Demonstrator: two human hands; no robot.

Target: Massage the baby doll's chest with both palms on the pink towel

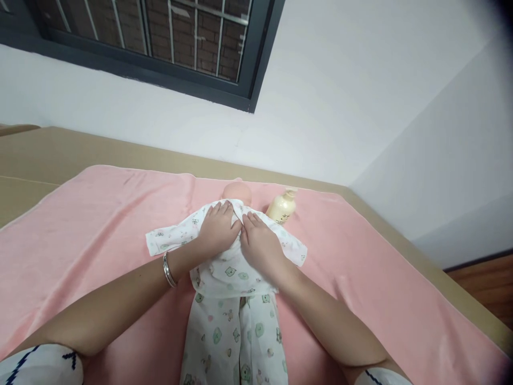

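Observation:
A baby doll [237,192] lies on its back in a white printed top [230,272] and matching trousers [216,331]. Only the rounded top of its head shows above the collar. My left hand [218,230] rests flat on the left side of the doll's chest, fingers stretched toward the neckline. On the right side of the chest lies my right hand [260,238], its fingers extended beside the overlapping front edges of the top. Both hands touch the cloth, and their thumb sides almost meet at the middle. The sleeves spread out to either side.
A pale yellow pump bottle [282,207] stands just right of the doll's head. The pink blanket [120,224] beneath everything covers a tan mattress [76,147]. Behind are a white wall [312,107] and a dark-framed barred window [192,37].

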